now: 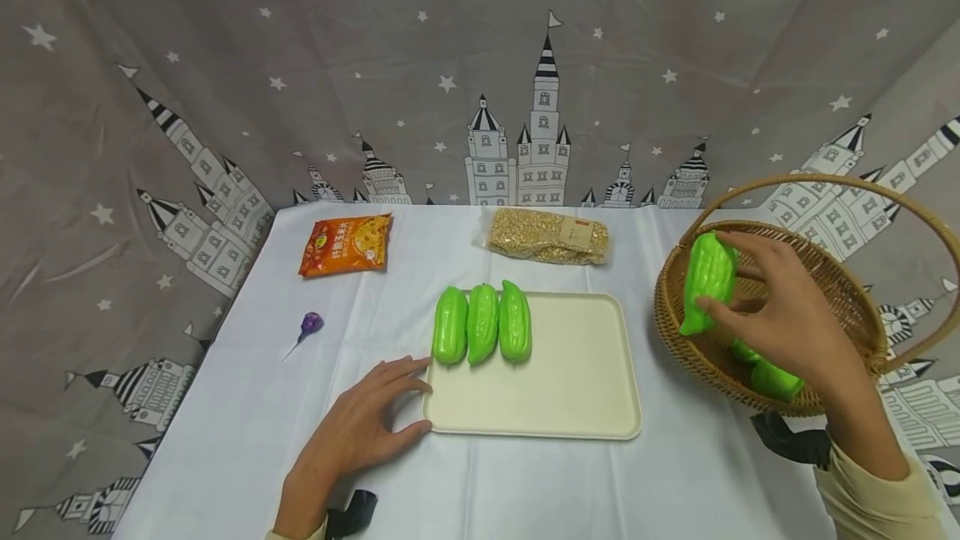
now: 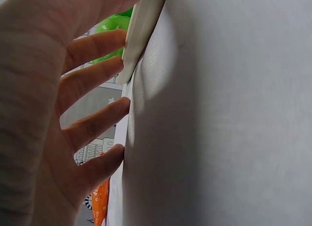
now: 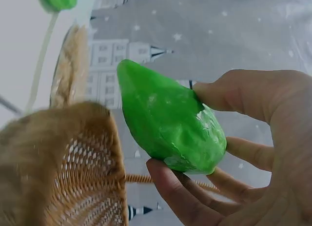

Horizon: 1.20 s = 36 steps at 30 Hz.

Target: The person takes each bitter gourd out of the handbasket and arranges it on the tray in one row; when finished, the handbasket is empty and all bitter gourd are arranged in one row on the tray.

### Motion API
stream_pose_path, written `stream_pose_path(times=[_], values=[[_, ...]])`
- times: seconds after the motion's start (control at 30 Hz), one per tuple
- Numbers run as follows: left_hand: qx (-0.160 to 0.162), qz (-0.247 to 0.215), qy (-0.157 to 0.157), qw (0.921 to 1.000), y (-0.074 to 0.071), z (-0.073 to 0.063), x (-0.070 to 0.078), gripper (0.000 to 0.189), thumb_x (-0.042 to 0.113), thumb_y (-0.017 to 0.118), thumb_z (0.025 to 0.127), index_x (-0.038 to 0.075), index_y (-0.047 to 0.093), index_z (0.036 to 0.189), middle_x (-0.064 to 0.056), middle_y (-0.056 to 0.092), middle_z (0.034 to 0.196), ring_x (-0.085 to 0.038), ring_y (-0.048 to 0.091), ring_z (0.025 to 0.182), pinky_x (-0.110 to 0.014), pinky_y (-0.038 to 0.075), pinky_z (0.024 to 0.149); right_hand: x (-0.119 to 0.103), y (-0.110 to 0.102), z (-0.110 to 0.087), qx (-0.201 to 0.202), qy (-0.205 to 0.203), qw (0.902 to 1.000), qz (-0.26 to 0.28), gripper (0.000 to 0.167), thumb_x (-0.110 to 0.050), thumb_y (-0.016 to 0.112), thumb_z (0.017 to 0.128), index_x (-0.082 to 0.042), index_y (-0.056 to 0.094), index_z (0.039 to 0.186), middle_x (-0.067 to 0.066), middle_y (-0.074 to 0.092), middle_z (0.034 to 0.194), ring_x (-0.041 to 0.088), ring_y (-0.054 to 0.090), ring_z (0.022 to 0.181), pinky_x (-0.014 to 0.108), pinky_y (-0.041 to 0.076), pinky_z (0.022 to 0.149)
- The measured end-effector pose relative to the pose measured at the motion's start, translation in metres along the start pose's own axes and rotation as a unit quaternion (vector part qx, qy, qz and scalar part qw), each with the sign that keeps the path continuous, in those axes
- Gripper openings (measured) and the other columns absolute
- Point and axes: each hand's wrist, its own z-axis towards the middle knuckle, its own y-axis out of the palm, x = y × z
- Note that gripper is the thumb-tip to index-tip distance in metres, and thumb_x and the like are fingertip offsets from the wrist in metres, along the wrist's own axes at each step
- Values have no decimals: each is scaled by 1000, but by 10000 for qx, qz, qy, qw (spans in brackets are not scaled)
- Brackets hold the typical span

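Gourd, bright green, sits pinched in the right hand, which I watch over the left side of the wicker basket at the right edge of the table. I see the left hand spread, fingertips at the left edge of the tray; along its far edge, from the left corner, lie three more gourds.

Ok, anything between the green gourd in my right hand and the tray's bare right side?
The basket's left rim lies between the green gourd and the tray, though the gourd seems held above it. Past the rim, only white cloth shows.
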Motion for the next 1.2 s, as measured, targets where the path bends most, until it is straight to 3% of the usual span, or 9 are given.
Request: stream_pose_path(times=[0.1,0.17,0.27,0.37,0.53,0.57,0.77,1.07,1.2], values=[[-6,12,-13,10000,0,0,0,42,42,92,84,25,75,119,4,63,153,-28,57,146,-53,42,126,-9,11,-3,22,-47,9996,280,87,-5,93,81,-3,50,157,30,45,152,52,51,129,60,57,97],[-11,18,-33,10000,0,-1,0,43,43,92,84,26,75,120,4,63,154,-28,56,146,-53,41,126,-15,19,-4,13,-95,9981,611,87,-1,92,82,-3,49,158,29,43,153,53,55,125,35,65,89],[-28,20,-62,10000,1,-1,0,44,43,92,84,26,75,121,5,62,154,-27,56,146,-52,41,126,-23,32,-4,0,-128,9947,1016,86,1,90,83,-3,48,158,27,41,153,55,61,120,8,60,75],[-29,31,-82,10000,1,-1,0,44,43,92,84,26,75,121,5,62,154,-27,57,146,-53,42,126,-29,44,-4,-70,-135,9934,1133,84,-1,89,85,-3,48,158,26,40,156,55,60,122,17,64,76],[-33,45,-78,10000,1,0,1,43,43,92,84,26,75,120,4,63,153,-27,57,146,-53,42,126,-35,62,0,-173,-332,9957,842,81,-6,90,85,-4,51,156,28,43,156,54,60,125,62,63,94],[-33,45,-74,10000,0,0,1,43,42,92,84,26,75,120,4,63,153,-27,57,146,-53,42,126,-36,66,1,-216,-361,9959,802,81,-6,90,85,-3,51,155,28,44,156,53,60,125,64,62,94],[-19,18,-81,10000,0,0,2,44,42,92,83,25,75,120,3,63,153,-28,57,145,-53,41,126,-38,91,11,-778,-117,9888,1267,79,-5,88,87,0,48,156,25,43,160,50,62,127,47,70,82],[-25,-7,-98,9999,-1,0,2,44,42,92,83,25,75,120,5,63,153,-27,56,146,-52,41,127,-31,132,22,-1186,171,9769,1769,78,-7,88,89,2,47,155,29,45,158,54,63,127,35,69,85],[-13,-1,-72,10000,-1,0,2,44,42,92,83,24,75,120,4,63,153,-27,57,146,-52,41,126,-29,143,26,-1363,196,9749,1751,78,-9,88,90,2,46,156,29,47,157,53,63,127,38,69,86]])
